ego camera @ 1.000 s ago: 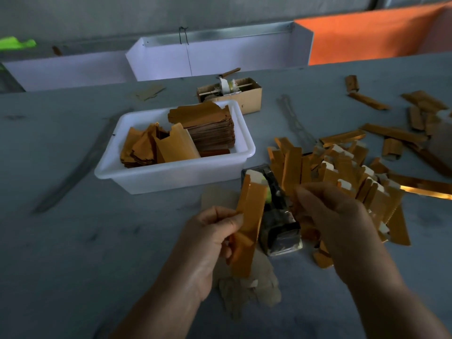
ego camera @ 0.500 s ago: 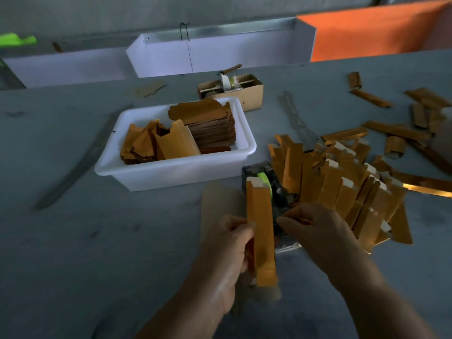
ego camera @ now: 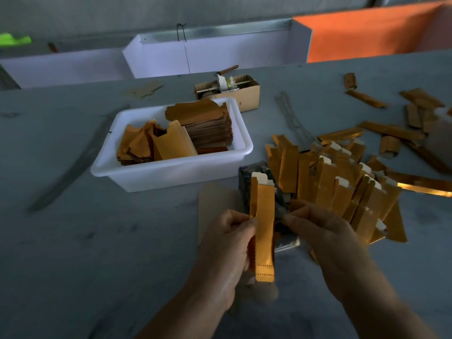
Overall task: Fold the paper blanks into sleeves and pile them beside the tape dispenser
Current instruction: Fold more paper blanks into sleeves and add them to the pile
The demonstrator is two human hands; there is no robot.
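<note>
My left hand (ego camera: 227,245) pinches a folded gold paper sleeve (ego camera: 264,228) by its left edge and holds it upright, white tab at the top. Right behind it stands the dark tape dispenser (ego camera: 254,174). My right hand (ego camera: 322,238) has its thumb and fingertips drawn together at the dispenser, just right of the sleeve; what they hold is not visible. A fanned pile of finished sleeves (ego camera: 337,189) lies right of the dispenser. Flat gold blanks (ego camera: 203,123) are stacked in a white tub (ego camera: 171,172).
A cardboard box (ego camera: 247,96) with a tape roll stands behind the tub. Loose gold strips (ego camera: 391,129) are scattered at the far right. A white trough (ego camera: 220,55) and an orange panel (ego camera: 367,30) line the back edge. A brown paper sheet (ego camera: 215,199) lies under my hands.
The sleeve went from tilted to upright in my left hand. My right hand came off the pile and moved left to the dispenser beside the sleeve.
</note>
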